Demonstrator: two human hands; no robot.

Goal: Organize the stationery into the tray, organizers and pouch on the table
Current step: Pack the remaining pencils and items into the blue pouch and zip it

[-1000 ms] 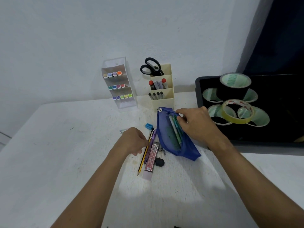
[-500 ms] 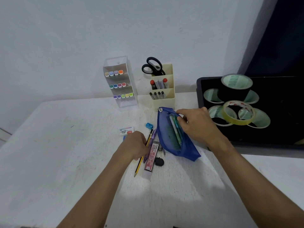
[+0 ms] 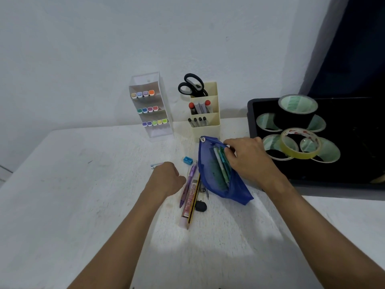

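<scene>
A blue mesh pouch [image 3: 212, 176] lies open on the white table [image 3: 83, 195], with green and white pens [image 3: 221, 163] inside. My right hand [image 3: 248, 161] grips the pouch's upper edge and holds it open. To its left lie a purple pen [image 3: 188, 183], a pink flat case [image 3: 189, 202], a yellow-and-black pencil [image 3: 194, 200], a small black object [image 3: 201, 206] and a blue sharpener [image 3: 188, 160]. My left hand [image 3: 166, 179] is curled, knuckles up, beside the purple pen. It covers most of a white eraser [image 3: 155, 165]; its fingertips are hidden.
A clear organizer [image 3: 164, 113] with coloured markers and a cream organizer [image 3: 214, 126] with scissors [image 3: 192, 85] and markers stand by the wall. A black tray [image 3: 252, 119] at the right holds several tape rolls [image 3: 298, 105], one of them yellow [image 3: 300, 146].
My left hand has let go of the pencil and shifted left over the eraser. The pencil now lies right of the pink case. My right hand stays on the pouch.
</scene>
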